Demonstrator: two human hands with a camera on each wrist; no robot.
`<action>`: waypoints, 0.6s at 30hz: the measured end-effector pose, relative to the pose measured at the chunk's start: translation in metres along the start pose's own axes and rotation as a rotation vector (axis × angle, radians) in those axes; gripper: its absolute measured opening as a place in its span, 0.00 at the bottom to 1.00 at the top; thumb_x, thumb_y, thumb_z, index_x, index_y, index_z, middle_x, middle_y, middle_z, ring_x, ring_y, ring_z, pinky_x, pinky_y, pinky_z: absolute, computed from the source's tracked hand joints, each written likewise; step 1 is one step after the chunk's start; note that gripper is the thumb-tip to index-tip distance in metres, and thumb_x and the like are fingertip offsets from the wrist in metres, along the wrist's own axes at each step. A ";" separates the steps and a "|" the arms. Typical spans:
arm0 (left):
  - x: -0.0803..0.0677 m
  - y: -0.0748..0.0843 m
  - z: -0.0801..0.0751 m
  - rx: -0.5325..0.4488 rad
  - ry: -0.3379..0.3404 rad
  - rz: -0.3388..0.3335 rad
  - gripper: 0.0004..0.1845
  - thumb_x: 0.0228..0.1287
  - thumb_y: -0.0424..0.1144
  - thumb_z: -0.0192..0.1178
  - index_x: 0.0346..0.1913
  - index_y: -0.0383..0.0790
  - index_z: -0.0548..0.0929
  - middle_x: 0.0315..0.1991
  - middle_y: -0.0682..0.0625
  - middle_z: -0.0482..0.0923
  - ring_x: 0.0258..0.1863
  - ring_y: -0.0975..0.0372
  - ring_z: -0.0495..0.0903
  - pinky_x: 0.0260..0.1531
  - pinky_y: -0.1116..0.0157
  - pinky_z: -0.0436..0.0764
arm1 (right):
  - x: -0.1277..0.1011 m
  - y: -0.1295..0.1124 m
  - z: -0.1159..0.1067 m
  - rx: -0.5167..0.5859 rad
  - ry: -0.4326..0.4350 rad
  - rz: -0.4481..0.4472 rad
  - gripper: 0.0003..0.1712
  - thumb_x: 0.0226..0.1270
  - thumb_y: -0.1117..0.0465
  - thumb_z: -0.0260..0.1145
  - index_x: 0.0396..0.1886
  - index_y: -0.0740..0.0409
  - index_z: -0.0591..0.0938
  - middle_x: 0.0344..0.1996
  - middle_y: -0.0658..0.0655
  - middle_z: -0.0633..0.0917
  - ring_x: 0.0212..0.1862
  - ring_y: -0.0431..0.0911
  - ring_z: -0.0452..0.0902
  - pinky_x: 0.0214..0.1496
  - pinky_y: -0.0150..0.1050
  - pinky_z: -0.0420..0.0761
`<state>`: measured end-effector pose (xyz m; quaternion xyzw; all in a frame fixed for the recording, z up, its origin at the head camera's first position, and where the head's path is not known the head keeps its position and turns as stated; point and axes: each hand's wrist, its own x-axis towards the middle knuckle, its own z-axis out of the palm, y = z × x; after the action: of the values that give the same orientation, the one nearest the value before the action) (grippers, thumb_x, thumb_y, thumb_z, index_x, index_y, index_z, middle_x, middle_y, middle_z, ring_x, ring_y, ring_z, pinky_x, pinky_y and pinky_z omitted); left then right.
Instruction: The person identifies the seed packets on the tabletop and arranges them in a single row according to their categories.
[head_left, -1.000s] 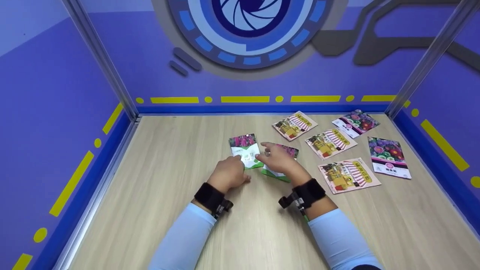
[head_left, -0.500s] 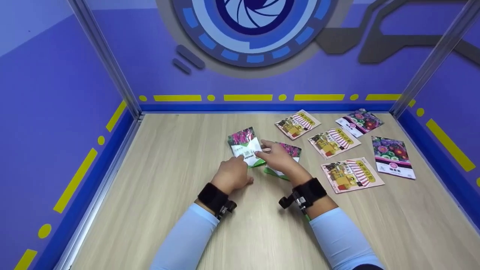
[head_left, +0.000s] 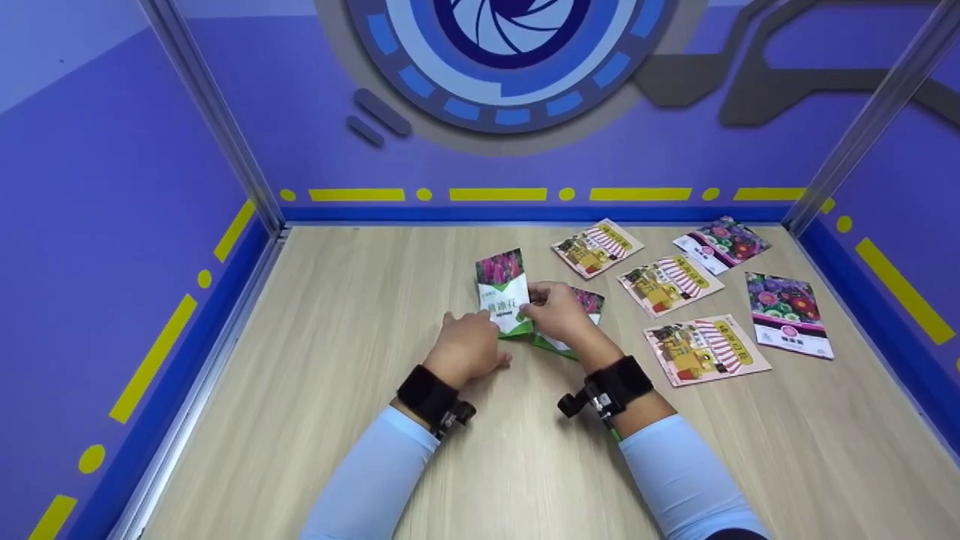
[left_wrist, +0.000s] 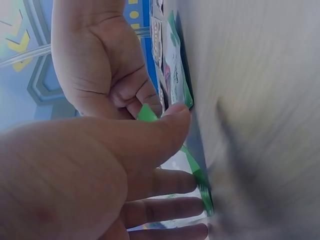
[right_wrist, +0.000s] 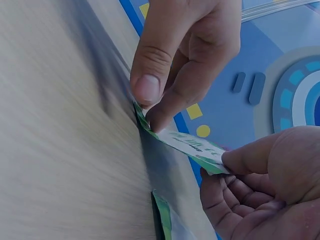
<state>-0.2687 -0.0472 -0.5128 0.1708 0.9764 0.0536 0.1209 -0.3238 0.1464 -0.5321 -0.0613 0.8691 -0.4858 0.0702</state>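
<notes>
A white and green flower seed packet [head_left: 505, 296] with pink blossoms on its top part is raised off the table, slightly tilted. My right hand [head_left: 559, 310] pinches its right edge between thumb and fingers, seen closely in the right wrist view. At its lower left corner, my left hand [head_left: 466, 346] holds the packet by thumb and index finger [right_wrist: 160, 120]. A second green and white seed packet [head_left: 590, 301] lies flat under the right hand and is partly covered by it.
Three pink packets with striped awnings lie to the right, the nearest pink packet [head_left: 706, 350] closest to me. Two purple-flower packets, one the right-hand flower packet [head_left: 787, 315], lie beyond them. Blue panels enclose the wooden table [head_left: 345, 300] at the back and sides.
The green and white packet has turned more upright and shifted slightly right. My right fingers have closed from near its edge to a pinch on it. The other packets stay put.
</notes>
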 end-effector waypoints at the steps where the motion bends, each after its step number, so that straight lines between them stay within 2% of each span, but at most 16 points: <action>1: 0.000 0.000 -0.001 -0.005 0.008 -0.002 0.30 0.77 0.61 0.67 0.63 0.39 0.90 0.72 0.42 0.83 0.69 0.46 0.84 0.74 0.32 0.74 | 0.000 0.000 -0.001 0.007 0.005 0.003 0.24 0.76 0.66 0.70 0.68 0.65 0.86 0.52 0.64 0.92 0.50 0.47 0.88 0.48 0.35 0.87; 5: 0.001 0.000 -0.005 -0.044 0.079 -0.034 0.24 0.79 0.58 0.67 0.54 0.38 0.91 0.58 0.43 0.89 0.57 0.47 0.88 0.67 0.34 0.81 | 0.001 0.002 -0.006 0.068 0.029 0.002 0.18 0.75 0.68 0.71 0.61 0.66 0.89 0.47 0.63 0.93 0.40 0.41 0.86 0.39 0.30 0.86; 8: 0.002 -0.004 -0.011 -0.096 0.179 -0.074 0.19 0.79 0.53 0.68 0.50 0.38 0.91 0.50 0.44 0.90 0.51 0.49 0.89 0.60 0.39 0.86 | 0.000 0.002 -0.011 0.109 0.052 0.000 0.16 0.74 0.69 0.71 0.58 0.66 0.89 0.44 0.61 0.93 0.35 0.40 0.85 0.35 0.29 0.85; 11: 0.004 -0.010 -0.016 -0.236 0.286 -0.094 0.15 0.79 0.46 0.68 0.52 0.37 0.92 0.50 0.44 0.90 0.51 0.50 0.90 0.55 0.45 0.89 | -0.003 0.000 -0.016 0.108 0.083 -0.012 0.14 0.75 0.68 0.72 0.57 0.64 0.90 0.45 0.60 0.92 0.38 0.42 0.85 0.37 0.30 0.85; 15: 0.004 -0.016 -0.020 -0.449 0.408 -0.085 0.14 0.80 0.42 0.67 0.55 0.36 0.92 0.53 0.42 0.90 0.54 0.50 0.90 0.58 0.51 0.89 | -0.005 -0.003 -0.026 0.105 0.120 -0.034 0.14 0.75 0.67 0.72 0.57 0.64 0.90 0.48 0.62 0.92 0.45 0.45 0.86 0.43 0.31 0.85; 18: 0.002 -0.017 -0.022 -0.522 0.488 -0.085 0.12 0.81 0.42 0.66 0.53 0.37 0.92 0.50 0.43 0.90 0.51 0.51 0.89 0.55 0.52 0.89 | -0.007 -0.006 -0.036 0.149 0.128 -0.037 0.13 0.76 0.66 0.72 0.57 0.64 0.90 0.46 0.60 0.92 0.44 0.44 0.86 0.42 0.30 0.86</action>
<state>-0.2822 -0.0641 -0.4944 0.0756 0.9361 0.3354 -0.0743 -0.3236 0.1740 -0.5079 -0.0409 0.8318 -0.5534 0.0097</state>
